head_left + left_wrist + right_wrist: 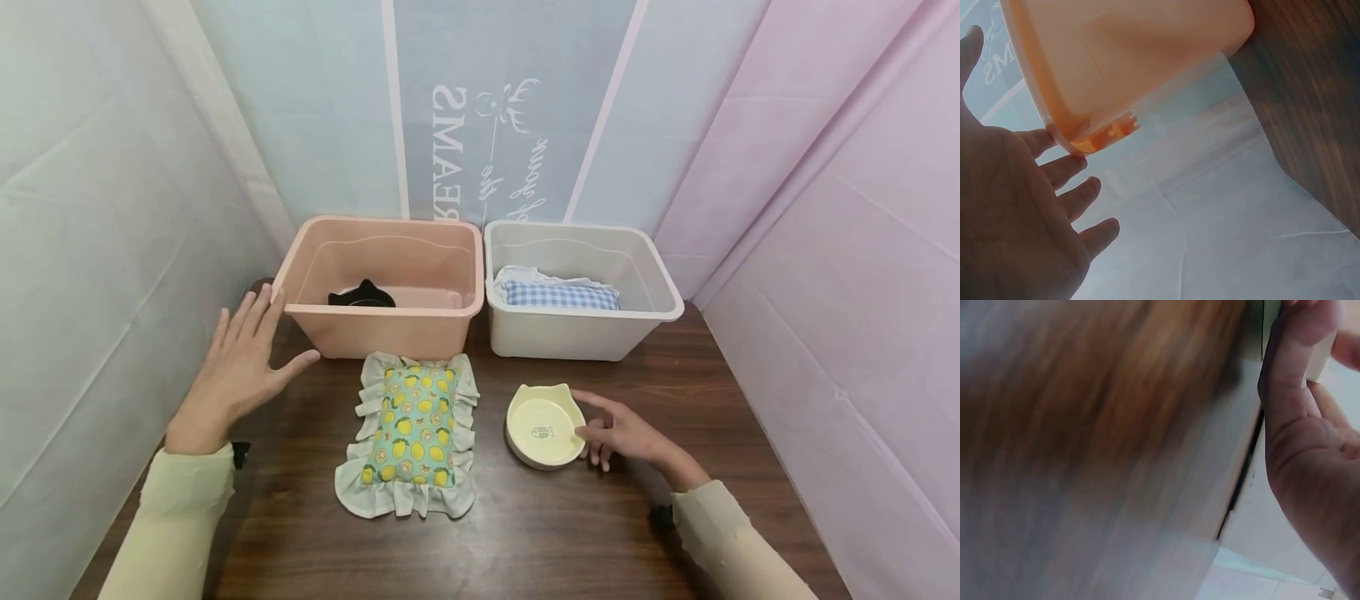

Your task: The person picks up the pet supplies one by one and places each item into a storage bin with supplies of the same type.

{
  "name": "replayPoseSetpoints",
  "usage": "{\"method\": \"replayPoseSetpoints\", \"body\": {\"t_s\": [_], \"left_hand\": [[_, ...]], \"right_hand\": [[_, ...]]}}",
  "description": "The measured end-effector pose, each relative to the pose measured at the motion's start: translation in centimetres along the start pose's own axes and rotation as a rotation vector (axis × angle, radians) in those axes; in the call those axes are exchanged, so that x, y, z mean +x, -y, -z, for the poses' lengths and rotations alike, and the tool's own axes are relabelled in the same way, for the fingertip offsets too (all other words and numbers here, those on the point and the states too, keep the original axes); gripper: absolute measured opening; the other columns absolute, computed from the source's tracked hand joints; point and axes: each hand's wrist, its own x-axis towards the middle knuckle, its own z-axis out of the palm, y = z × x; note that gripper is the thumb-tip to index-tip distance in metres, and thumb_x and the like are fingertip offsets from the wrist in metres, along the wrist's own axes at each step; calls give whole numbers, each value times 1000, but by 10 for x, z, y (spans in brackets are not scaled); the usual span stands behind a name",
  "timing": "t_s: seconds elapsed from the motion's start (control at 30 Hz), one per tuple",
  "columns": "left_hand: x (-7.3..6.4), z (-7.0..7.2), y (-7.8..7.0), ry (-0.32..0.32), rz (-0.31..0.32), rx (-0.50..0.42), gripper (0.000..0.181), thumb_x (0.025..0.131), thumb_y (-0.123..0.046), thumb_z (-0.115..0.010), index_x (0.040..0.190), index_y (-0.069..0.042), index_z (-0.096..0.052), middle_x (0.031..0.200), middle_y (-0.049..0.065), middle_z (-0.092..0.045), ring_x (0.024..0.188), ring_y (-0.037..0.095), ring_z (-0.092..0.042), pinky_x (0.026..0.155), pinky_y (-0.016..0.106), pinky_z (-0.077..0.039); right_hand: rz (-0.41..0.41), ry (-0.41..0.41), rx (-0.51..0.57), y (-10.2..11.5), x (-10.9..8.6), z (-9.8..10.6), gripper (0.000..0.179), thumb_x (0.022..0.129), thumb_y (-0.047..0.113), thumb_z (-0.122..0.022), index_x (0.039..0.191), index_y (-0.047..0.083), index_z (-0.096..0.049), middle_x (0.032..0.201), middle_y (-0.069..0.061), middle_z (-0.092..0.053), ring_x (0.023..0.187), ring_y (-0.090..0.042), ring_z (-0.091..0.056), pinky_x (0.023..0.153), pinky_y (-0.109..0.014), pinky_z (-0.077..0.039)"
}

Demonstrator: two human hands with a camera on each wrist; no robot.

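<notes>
Along the far edge of the desk (300, 533), a pink bin (382, 337) and a white bin (555, 337) stand side by side, and the work looks about half done, judging by how things lie. Already inside the pink bin is a black cat-eared piece (367, 295), its lower part hidden by the front wall; inside the white bin lies a blue-and-white checked cushion (558, 296) with a pale frill. Out on the desk, and so apparently left to deal with, are two things: a lemon-print cushion (416, 425), lying just in front of the pink bin, and a yellow bowl (545, 429), nearer the right edge. The hands are well apart. Toward the far left corner, the left hand (243, 358) is spread, fingers straight and holding nothing, its fingertips at the pink bin's rim; the right hand (618, 429) pinches the bowl's right side, thumb over the rim. Both bins are smooth, seemingly plastic, with rolled lips and walls that taper downward. The bowl is round and shallow, probably glazed ceramic, with two pointed ears and a small fish drawn on its floor. Soft and plump, the lemon cushion wears a gathered whitish ruffle, while the desk shows dark, glossy wood grain.
</notes>
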Motion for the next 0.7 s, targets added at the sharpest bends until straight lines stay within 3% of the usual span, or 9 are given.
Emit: {"method": "replayPoseSetpoints", "body": {"t_s": [0.7], "left_hand": [[19, 6, 2, 16, -56, 25, 109, 103, -66, -59, 173, -4, -3, 178, 25, -6, 165, 43, -6, 134, 58, 4]], "right_hand": [[-4, -75, 17, 2, 1, -11, 76, 106, 7, -67, 170, 2, -27, 78, -27, -73, 58, -24, -69, 49, -36, -61]]}}
